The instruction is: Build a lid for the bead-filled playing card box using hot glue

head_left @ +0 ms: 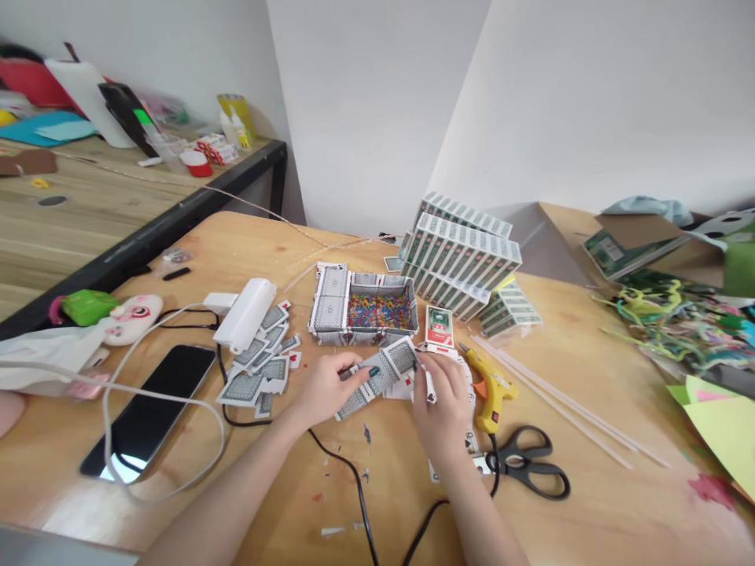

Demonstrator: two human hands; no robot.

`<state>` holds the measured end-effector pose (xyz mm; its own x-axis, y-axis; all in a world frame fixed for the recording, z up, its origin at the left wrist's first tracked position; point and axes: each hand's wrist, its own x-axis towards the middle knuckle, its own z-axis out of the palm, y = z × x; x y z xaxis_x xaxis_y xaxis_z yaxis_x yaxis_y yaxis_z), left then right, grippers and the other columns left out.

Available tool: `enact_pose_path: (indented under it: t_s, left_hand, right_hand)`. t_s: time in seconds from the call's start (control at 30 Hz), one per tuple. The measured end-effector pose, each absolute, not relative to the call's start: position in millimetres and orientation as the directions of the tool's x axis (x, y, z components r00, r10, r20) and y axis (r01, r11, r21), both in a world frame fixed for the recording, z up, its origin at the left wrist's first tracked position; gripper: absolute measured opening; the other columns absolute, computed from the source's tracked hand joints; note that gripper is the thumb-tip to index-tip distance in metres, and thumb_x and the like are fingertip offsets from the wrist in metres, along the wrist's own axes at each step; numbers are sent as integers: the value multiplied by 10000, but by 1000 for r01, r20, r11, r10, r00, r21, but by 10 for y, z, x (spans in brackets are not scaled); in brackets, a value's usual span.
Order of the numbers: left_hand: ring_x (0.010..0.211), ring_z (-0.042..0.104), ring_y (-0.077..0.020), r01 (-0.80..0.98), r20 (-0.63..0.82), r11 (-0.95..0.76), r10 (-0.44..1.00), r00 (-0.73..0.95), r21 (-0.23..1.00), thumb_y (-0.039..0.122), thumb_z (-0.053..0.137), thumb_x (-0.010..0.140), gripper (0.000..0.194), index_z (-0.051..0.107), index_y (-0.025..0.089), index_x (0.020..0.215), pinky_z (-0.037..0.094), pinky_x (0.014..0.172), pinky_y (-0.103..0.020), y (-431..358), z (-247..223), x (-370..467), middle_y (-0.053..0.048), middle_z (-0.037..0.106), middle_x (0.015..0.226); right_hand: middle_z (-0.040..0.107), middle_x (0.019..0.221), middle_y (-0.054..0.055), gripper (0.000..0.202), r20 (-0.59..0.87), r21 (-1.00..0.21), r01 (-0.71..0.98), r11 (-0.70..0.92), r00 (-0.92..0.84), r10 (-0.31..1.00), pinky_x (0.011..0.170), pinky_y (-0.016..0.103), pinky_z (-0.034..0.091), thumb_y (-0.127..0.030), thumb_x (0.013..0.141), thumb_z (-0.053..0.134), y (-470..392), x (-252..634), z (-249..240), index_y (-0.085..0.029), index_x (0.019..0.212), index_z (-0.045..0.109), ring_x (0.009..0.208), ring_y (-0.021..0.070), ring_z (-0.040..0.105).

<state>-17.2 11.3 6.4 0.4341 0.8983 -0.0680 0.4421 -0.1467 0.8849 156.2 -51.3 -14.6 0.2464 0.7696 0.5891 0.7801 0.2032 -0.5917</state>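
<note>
A strip of joined playing cards, grey-patterned side up, slants between my hands above the table. My left hand pinches its left part, thumb on top. At the strip's right end, my right hand has its fingers closed on the edge; a small white folded piece shows beneath them. Just beyond stands a box built from playing cards, its open compartment holding a colourful speckled filling. Loose and cut cards lie left of my left hand. A yellow glue gun rests right of my right hand.
Black-handled scissors and clear glue sticks lie at the right. Stacked card packs stand at the back. A phone, a white cable and a white holder are at the left. A black cord crosses the front.
</note>
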Motion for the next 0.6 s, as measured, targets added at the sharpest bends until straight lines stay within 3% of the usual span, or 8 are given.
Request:
enact_pose_path:
  t_s: [0.07, 0.2, 0.37, 0.5, 0.6]
  left_hand:
    - [654, 559, -127, 423, -30, -166, 907, 419, 891, 326, 521, 819, 232, 664, 151, 765, 391, 594, -206, 91, 30, -160, -3, 663, 715]
    - [701, 593, -136, 409, 33, -235, 896, 444, 882, 322, 500, 842, 236, 682, 172, 824, 418, 640, -208, 26, -22, -150, -14, 699, 805]
    - [605, 544, -121, 472, 105, -366, 864, 492, 802, 330, 496, 845, 261, 671, 187, 713, 384, 588, -207, -16, 23, -171, -1, 641, 642]
    - [576, 531, -115, 446, 90, -352, 855, 511, 823, 314, 508, 835, 248, 674, 178, 711, 373, 558, -203, -5, 41, -193, 5, 634, 626]
    - [597, 547, -116, 413, 48, -305, 849, 527, 858, 305, 520, 824, 219, 682, 173, 759, 378, 559, -200, 5, 43, -199, 4, 658, 673]
  right_hand:
    - [644, 1147, 115, 315, 615, -543, 799, 257, 170, 770, 962, 454, 463, -175, 872, 500, -554, 1447, -184, -207, 1175, 575, 1128, 239, 567]
    - [567, 1285, 122, 412, 411, -718, 681, 146, 245, 878, 968, 439, 473, -232, 898, 454, -606, 1305, -244, -194, 1307, 492, 1181, 244, 544]
    - [704, 1051, 83, 275, 168, -915, 403, -4, 392, 904, 846, 399, 534, -315, 836, 541, -598, 1367, -207, -222, 1048, 688, 936, 246, 667]
    - [733, 844, 71, 176, 27, -966, 243, -83, 420, 907, 717, 349, 537, -327, 768, 612, -576, 1420, -185, -206, 837, 720, 745, 220, 664]
    - [701, 722, 45, 150, 31, -966, 250, -67, 369, 929, 643, 303, 498, -312, 773, 594, -572, 1434, -174, -198, 769, 691, 665, 186, 623]
